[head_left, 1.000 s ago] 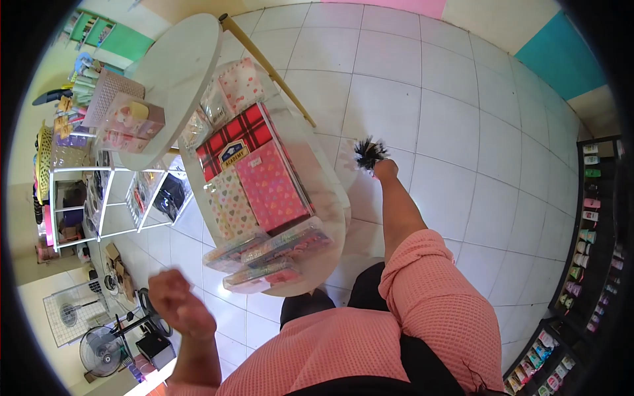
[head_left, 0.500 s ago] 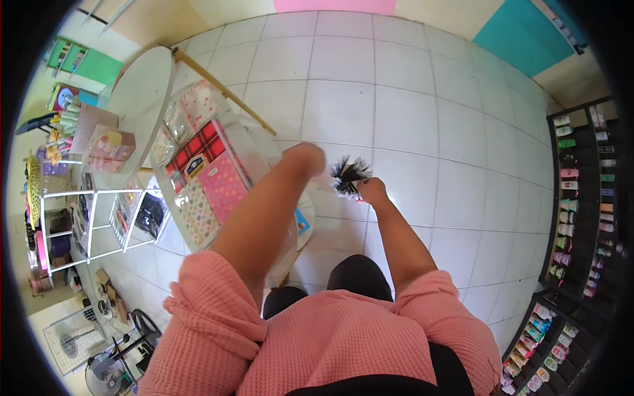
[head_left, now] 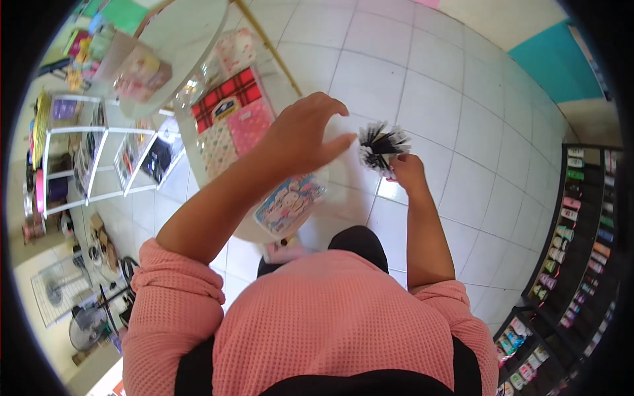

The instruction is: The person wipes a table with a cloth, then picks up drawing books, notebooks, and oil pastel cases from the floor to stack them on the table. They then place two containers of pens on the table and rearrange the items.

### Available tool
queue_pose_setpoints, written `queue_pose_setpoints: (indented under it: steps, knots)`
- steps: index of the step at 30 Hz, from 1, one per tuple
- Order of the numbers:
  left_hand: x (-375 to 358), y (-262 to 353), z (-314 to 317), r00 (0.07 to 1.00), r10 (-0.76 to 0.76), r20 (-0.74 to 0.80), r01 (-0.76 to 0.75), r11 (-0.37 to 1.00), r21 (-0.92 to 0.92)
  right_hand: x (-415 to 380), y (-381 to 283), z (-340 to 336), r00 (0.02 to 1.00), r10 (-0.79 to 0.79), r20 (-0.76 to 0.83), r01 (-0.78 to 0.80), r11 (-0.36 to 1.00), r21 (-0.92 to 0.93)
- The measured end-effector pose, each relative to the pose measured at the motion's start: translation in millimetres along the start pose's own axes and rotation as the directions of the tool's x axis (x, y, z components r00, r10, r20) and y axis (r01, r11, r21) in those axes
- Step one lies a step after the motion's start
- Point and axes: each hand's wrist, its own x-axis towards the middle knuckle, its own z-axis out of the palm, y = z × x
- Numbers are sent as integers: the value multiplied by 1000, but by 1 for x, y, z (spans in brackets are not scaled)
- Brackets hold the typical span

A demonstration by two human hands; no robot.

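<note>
My right hand (head_left: 407, 173) is closed around the lower side of a bristly tuft (head_left: 383, 146), black in the middle with white tips, seen from above; I cannot tell what kind of thing it is. Just left of the tuft, my left hand (head_left: 307, 132) is open, its fingers curved and its thumb apart, with nothing between them. Beneath my left forearm, on the lower level of a display table, lie a red plaid pack (head_left: 226, 99), a pink patterned pack (head_left: 249, 124) and a blue cartoon-printed pack (head_left: 288, 203).
A round glass tabletop (head_left: 181, 43) with a gold leg stands at upper left, bearing boxes and small goods. White wire shelves (head_left: 99, 158) and a fan (head_left: 89, 327) are further left. Dark racks (head_left: 581, 218) of small packaged goods line the right. White floor tiles (head_left: 442, 132) lie ahead.
My left hand has opened, its fingers and thumb now spread beside the tuft. The view has shifted, bringing the blue cartoon pack into fuller sight. The tuft stays in my right hand.
</note>
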Motion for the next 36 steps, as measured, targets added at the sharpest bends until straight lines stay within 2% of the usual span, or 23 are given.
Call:
queue_pose_setpoints:
  steps: [2,4,6,8,10,12,13,14,16,19,20,21,22,24,26,27,28,30,31,32,33,34,36]
  knots:
    - [-43,24,-35,988,-26,-153,-3,983,-184,-22,-11,-13,1000,14,5,-14,1000,13]
    - [-96,3,-60,929,-216,-301,147,960,-238,-54,-36,-26,998,52,27,-55,989,138]
    - [-144,-25,-76,742,-595,-308,353,739,-574,-79,-59,-43,999,0,38,-2,999,33]
    - [-162,-17,-85,774,-577,-261,387,757,-526,-102,-87,-56,999,-41,25,42,997,-65]
    - [-166,2,-87,865,-480,-150,394,833,-389,-128,-126,-61,985,-108,137,118,990,-71]
    - [-159,18,-76,939,-343,-6,306,846,-437,-159,-174,-53,977,-168,135,179,981,-78]
    - [-156,26,-70,955,-296,16,271,849,-453,-173,-197,-46,965,-219,147,231,970,-75]
    - [-153,29,-66,978,-210,-21,187,909,-372,-183,-218,-42,959,-250,132,261,963,-72]
    - [-145,44,-64,964,-213,-156,95,831,-548,-201,-253,-32,912,-311,266,375,897,-236]
    - [-162,42,-62,968,-234,-85,154,830,-536,-216,-279,-13,859,-396,325,464,871,-163]
    - [-168,43,-62,967,-226,-115,135,842,-522,-222,-287,-8,835,-409,369,485,864,-139]
    - [-175,44,-63,942,-323,-86,188,724,-664,-229,-295,-4,827,-381,413,433,901,-37]
    - [-178,45,-69,913,-405,-46,218,581,-784,-232,-301,-1,810,-418,413,473,881,-36]
    - [-179,57,-93,925,-344,-158,119,661,-741,-236,-308,4,795,-336,505,385,923,8]
    - [-181,63,-105,916,-383,-118,119,542,-832,-243,-323,12,795,-341,502,390,921,9]
    - [-184,54,-99,897,-399,-190,115,625,-772,-245,-326,16,796,-350,494,385,922,34]
    - [-186,56,-105,896,-395,-203,104,630,-770,-247,-329,19,798,-357,486,377,924,60]
    - [-184,59,-122,880,-455,-137,198,613,-765,-246,-339,19,795,-358,490,386,921,47]
    - [-181,57,-130,895,-381,-233,104,685,-721,-242,-341,15,739,-423,524,386,904,186]
    - [-178,59,-140,896,-373,-240,95,690,-717,-236,-342,11,681,-489,545,370,872,321]
    - [-175,62,-151,897,-341,-280,44,700,-713,-220,-337,6,617,-532,580,474,839,267]
    - [-171,62,-160,896,-309,-319,-8,707,-707,-224,-339,5,615,-540,575,484,834,265]
    - [-163,54,-167,905,-282,-320,-48,677,-734,-237,-339,8,427,-757,495,835,540,105]
